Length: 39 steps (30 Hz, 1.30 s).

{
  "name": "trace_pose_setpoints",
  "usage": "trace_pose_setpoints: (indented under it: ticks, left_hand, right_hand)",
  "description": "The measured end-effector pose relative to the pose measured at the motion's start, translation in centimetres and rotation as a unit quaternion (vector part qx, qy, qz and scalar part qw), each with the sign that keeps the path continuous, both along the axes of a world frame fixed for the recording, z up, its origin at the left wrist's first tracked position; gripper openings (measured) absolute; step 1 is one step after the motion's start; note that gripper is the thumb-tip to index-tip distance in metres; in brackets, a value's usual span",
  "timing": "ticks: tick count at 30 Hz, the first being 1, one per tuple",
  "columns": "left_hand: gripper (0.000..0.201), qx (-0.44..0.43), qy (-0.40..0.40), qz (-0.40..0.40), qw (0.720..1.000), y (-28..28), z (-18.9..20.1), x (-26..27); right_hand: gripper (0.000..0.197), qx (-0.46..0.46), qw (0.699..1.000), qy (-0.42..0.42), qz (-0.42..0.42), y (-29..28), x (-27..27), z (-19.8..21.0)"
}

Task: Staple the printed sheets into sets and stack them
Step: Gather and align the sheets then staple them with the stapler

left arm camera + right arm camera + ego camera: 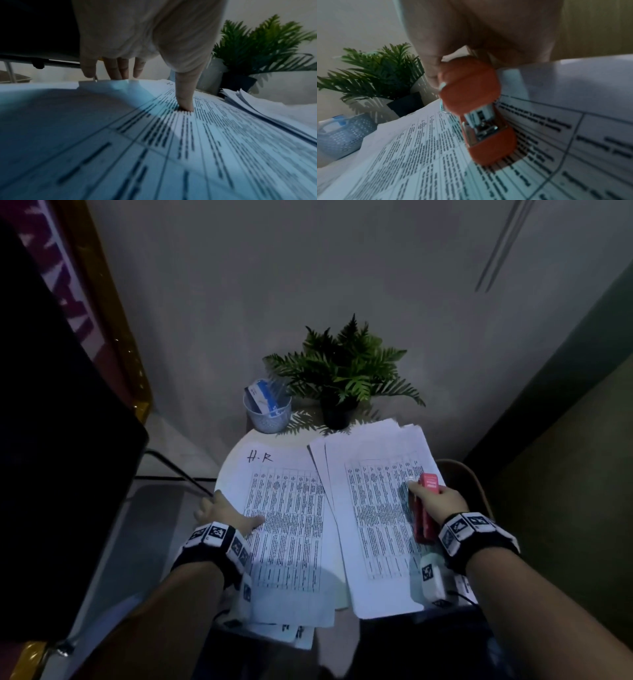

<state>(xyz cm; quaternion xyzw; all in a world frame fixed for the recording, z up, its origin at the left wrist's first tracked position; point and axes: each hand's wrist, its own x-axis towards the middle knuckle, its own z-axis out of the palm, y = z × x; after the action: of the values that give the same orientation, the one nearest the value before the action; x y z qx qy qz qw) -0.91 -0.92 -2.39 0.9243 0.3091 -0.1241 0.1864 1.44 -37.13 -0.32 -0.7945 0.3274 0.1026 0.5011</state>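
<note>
Two piles of printed table sheets lie on a small round white table (230,463). The left pile (287,529), marked "H.R" at the top, lies under my left hand (222,513). Its thumb (186,97) presses down on the top sheet (188,148), and the straight fingers reach past the pile's left edge, their tips hidden behind it. My right hand (436,501) grips a red stapler (424,508) just over the right pile (376,525), near its right edge. The right wrist view shows the stapler (476,108) with its metal mouth towards the camera, above the printed sheet (419,155).
A potted fern (346,368) and a mesh cup (267,412) holding a small blue-and-white box stand at the table's back edge. A large dark object (51,440) fills the left side. A few sheets (291,633) stick out below the table's near edge.
</note>
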Motion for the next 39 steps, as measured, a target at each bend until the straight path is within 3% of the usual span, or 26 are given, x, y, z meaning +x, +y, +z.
trace_pose_setpoints:
  ticks: [2,5,7,9,12,18,23,26,30,32,34,36,39]
  left_hand:
    - [0.098,0.019,-0.008,0.003,1.0,0.0,0.4,0.3]
    - [0.065,0.043,-0.029,0.01,0.999,0.2,0.4,0.8]
    - [0.043,0.032,-0.036,0.006,0.999,0.6,0.4,0.8]
    - [0.036,-0.002,-0.052,0.019,0.998,1.3,0.5,0.6]
    - [0.035,-0.055,-0.08,0.03,0.995,1.8,1.5,0.0]
    - [0.041,-0.139,-0.225,0.006,0.964,1.6,5.2,-3.0]
    - [0.035,-0.247,-0.359,0.001,0.9,1.2,8.9,-6.2]
    - [0.024,-0.346,-0.392,-0.025,0.852,0.9,11.3,-7.8]
    - [0.026,-0.408,-0.427,-0.057,0.805,-0.2,14.1,-8.9]
    - [0.027,-0.424,-0.423,-0.059,0.799,-1.0,14.6,-9.2]
    - [0.028,-0.442,-0.404,-0.05,0.799,-1.9,14.5,-9.3]
    - [0.035,-0.441,-0.376,-0.038,0.814,-2.7,13.8,-9.3]
    - [0.061,-0.465,-0.31,-0.002,0.829,-3.7,11.7,-9.1]
  right_hand:
    - [0.039,-0.011,1.0,0.006,0.012,0.1,0.3,-0.2]
    - [0.046,-0.029,0.999,0.019,0.018,0.3,0.4,-0.2]
    - [0.059,-0.077,0.996,0.027,0.023,0.3,0.3,0.1]
    - [0.068,-0.134,0.99,0.021,0.028,0.4,-0.3,0.8]
    - [0.065,-0.146,0.988,-0.019,0.046,0.8,-1.1,2.0]
    - [0.045,-0.014,0.987,-0.138,0.081,3.7,-3.4,4.4]
    - [0.046,0.08,0.976,-0.145,0.141,6.8,-5.8,5.8]
    - [0.039,0.12,0.962,-0.166,0.178,8.7,-6.9,7.0]
    - [0.061,0.188,0.944,-0.184,0.199,9.6,-7.6,9.1]
    - [0.045,0.221,0.938,-0.179,0.199,9.0,-7.9,10.7]
    - [0.042,0.247,0.936,-0.16,0.195,8.2,-8.1,11.9]
    - [0.047,0.214,0.949,-0.151,0.174,7.2,-8.0,12.1]
    - [0.036,0.134,0.971,-0.123,0.154,5.6,-8.3,11.7]
